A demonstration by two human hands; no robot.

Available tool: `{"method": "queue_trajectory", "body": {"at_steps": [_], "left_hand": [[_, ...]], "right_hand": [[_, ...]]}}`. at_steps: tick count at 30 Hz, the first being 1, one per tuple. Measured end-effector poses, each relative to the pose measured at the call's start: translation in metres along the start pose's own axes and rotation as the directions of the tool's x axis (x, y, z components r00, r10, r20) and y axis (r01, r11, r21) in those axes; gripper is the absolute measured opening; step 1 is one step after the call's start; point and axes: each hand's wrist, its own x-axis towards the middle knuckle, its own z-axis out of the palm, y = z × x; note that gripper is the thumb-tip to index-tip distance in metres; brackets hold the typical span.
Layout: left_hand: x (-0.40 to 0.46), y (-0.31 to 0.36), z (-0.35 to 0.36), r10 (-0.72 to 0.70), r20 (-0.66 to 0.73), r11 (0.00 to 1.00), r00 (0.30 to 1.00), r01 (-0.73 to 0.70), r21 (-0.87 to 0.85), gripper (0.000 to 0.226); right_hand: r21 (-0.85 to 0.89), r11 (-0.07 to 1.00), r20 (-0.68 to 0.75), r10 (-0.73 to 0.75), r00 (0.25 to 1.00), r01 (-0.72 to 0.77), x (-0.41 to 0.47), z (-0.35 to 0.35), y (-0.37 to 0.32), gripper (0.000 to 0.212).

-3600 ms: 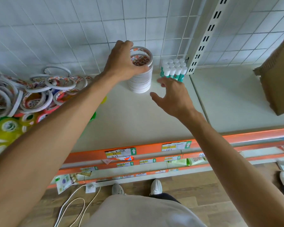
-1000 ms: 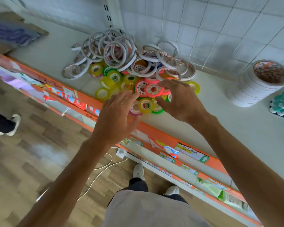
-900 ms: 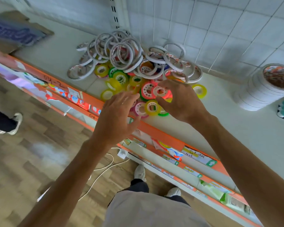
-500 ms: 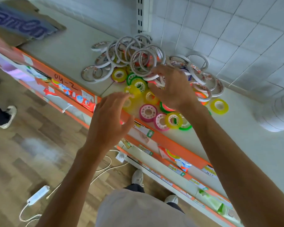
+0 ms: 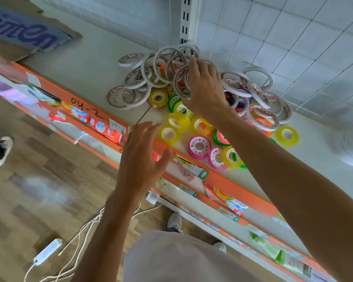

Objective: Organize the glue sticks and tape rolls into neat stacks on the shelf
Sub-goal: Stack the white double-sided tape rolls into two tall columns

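Reaching: right hand [image 5: 205, 86] fingers curling onto upright white tape rings [image 5: 171, 68]; left hand [image 5: 141, 159] hovering nearer shelf edge [image 5: 228, 186], fingers spread, gripping nothing.

A person's right hand [image 5: 205, 86] reaches into a heap of white tape rolls [image 5: 167, 68] on a shelf [image 5: 86, 64], fingers touching one ring, while the left hand [image 5: 141, 159] hovers spread above the shelf's orange edge, near yellow rolls [image 5: 169, 134].
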Motion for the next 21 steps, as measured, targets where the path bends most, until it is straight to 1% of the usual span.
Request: {"method": "queue_trajectory", "body": {"at_steps": [3, 5, 9, 12, 14, 17, 21], "left_hand": [[-0.002, -0.002, 0.005, 0.005, 0.022, 1.0, 1.0, -0.004, -0.008, 0.054], [0.001, -0.002, 0.006, 0.019, 0.03, 1.0, 0.999, -0.018, -0.02, 0.053], [0.019, -0.001, 0.004, 0.074, -0.015, 0.993, 0.997, -0.075, -0.086, 0.048], [0.041, 0.003, 0.004, 0.08, -0.047, 0.989, 0.996, -0.086, -0.123, 0.05], [0.06, 0.008, 0.005, 0.08, -0.035, 0.989, 0.996, -0.084, -0.124, 0.051], [0.096, 0.02, 0.01, 0.099, 0.013, 0.994, 0.995, -0.099, -0.051, 0.057], [0.152, 0.037, 0.024, 0.16, 0.096, 0.983, 0.982, -0.168, 0.076, 0.074]], "right_hand": [[-0.004, 1.0, -0.031, -0.015, 0.999, 0.015, -0.002, -0.005, 0.001, 0.097], [0.027, 1.0, -0.058, -0.002, 0.998, 0.004, -0.009, -0.01, 0.001, 0.096], [0.083, 0.996, -0.098, 0.044, 0.994, -0.036, -0.03, -0.02, 0.005, 0.092], [0.115, 0.991, -0.096, 0.082, 0.992, -0.071, -0.044, -0.028, 0.012, 0.083], [0.13, 0.987, -0.132, 0.115, 0.985, -0.097, -0.052, -0.035, 0.017, 0.076], [0.194, 0.96, -0.189, 0.237, 0.953, -0.2, -0.063, -0.044, 0.03, 0.076], [0.327, 0.88, -0.215, 0.423, 0.88, -0.344, -0.084, -0.049, 0.047, 0.078]]}}
